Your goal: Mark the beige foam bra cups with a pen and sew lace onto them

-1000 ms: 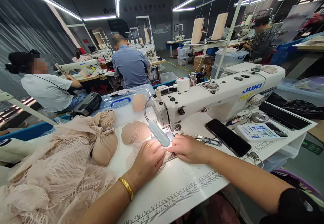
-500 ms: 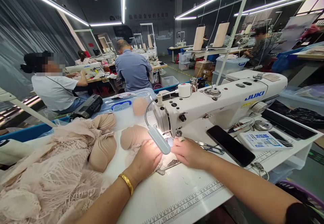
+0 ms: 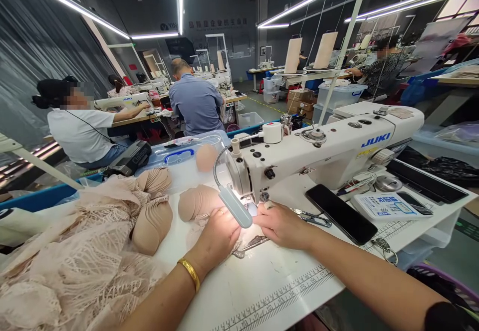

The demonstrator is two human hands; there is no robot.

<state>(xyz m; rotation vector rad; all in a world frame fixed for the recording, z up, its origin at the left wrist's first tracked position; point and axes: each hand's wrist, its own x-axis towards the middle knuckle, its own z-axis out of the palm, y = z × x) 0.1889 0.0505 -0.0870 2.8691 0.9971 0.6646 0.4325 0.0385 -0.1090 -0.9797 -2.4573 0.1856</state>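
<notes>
Both hands work close together at the needle end of a white sewing machine [image 3: 329, 144]. My left hand [image 3: 219, 231], with a gold bracelet at the wrist, has its fingers curled on pale lace fabric [image 3: 192, 231]. My right hand [image 3: 280, 224] is closed at the other side of the needle area, its fingertips bunched at the same work. A grey lamp head [image 3: 235, 206] on a bendy neck hides the fingertips and much of the fabric between them. Stacked beige bra cups [image 3: 196, 201] rest just beyond my left hand.
A heap of beige lace [image 3: 75, 251] with more bra cups [image 3: 153, 226] covers the left side. Thread snips [image 3: 310, 217], a black phone [image 3: 340, 214] and a white-and-blue box [image 3: 389, 205] lie right of my right hand. Co-workers sit at machines beyond.
My hands stay at the needle with barely any shift. The co-worker in white at left has stretched an arm forward over their table.
</notes>
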